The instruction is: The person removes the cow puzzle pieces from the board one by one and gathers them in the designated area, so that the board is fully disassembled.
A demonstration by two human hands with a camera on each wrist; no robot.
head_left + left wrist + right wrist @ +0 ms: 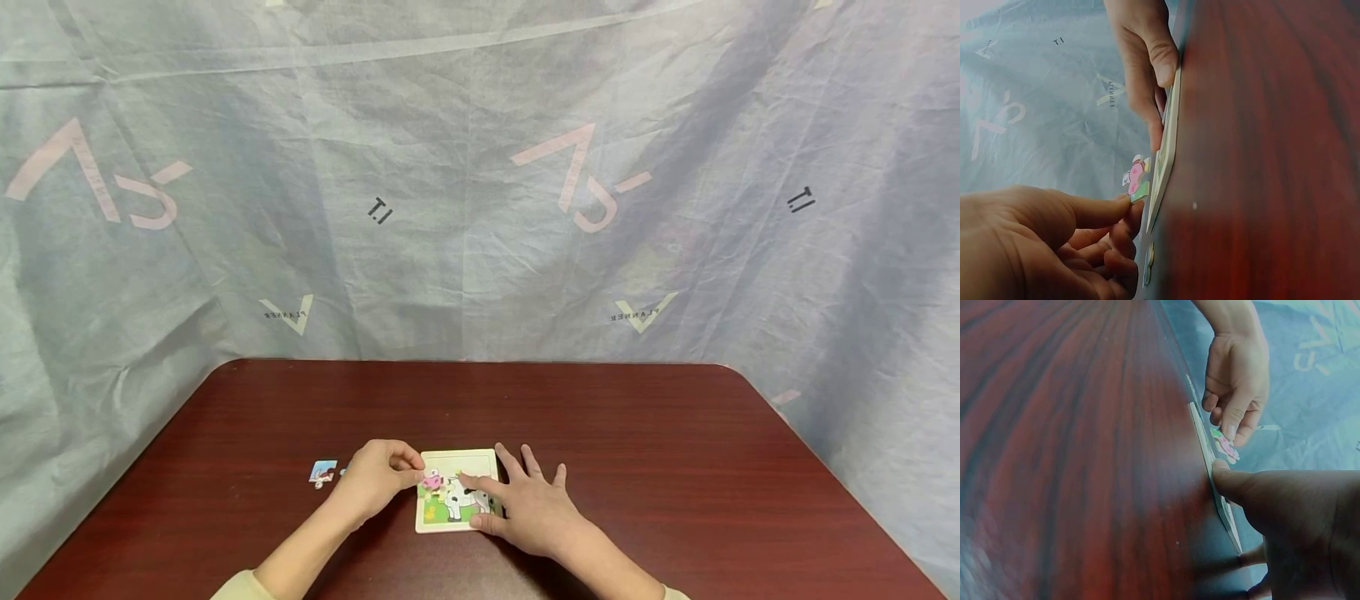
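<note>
Between thumb and fingers, my left hand (380, 477) pinches a jigsaw piece (1137, 177) with a pink cow muzzle on it. It holds the piece tilted over the left side of a square puzzle board (457, 456) with a pale frame. Green grass and a white cow body with black patches show in the lower part of the board; its upper part is plain cream. My right hand (534, 506) rests on the board's right side with fingers spread, the thumb on the lower frame and the index finger reaching over the cow.
Left of the board, a blue jigsaw piece (323, 472) lies on the dark red wooden table (600, 417). Another blue piece (344, 471) is mostly hidden behind my left hand. Behind the table hangs a grey printed cloth (465, 208).
</note>
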